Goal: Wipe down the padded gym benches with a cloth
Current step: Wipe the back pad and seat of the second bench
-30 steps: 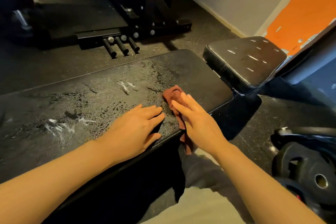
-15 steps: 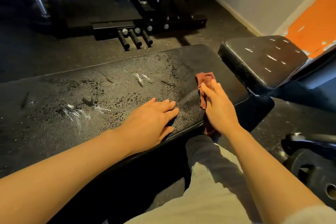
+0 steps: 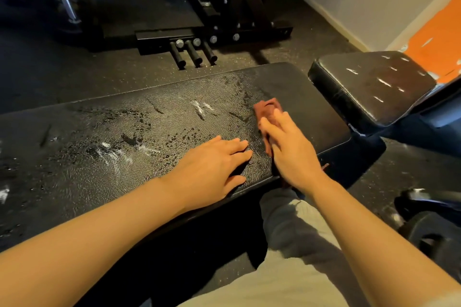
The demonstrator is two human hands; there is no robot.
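Wiping the wet bench (image 3: 139, 132) near its right end.

The left hand (image 3: 212, 169) is lying flat and open on the pad. Just beside it, the right hand (image 3: 291, 149) is pressing the red cloth (image 3: 268, 108) down with straight fingers, probably mid-wipe; next it needs to go toward the drops past the left hand.
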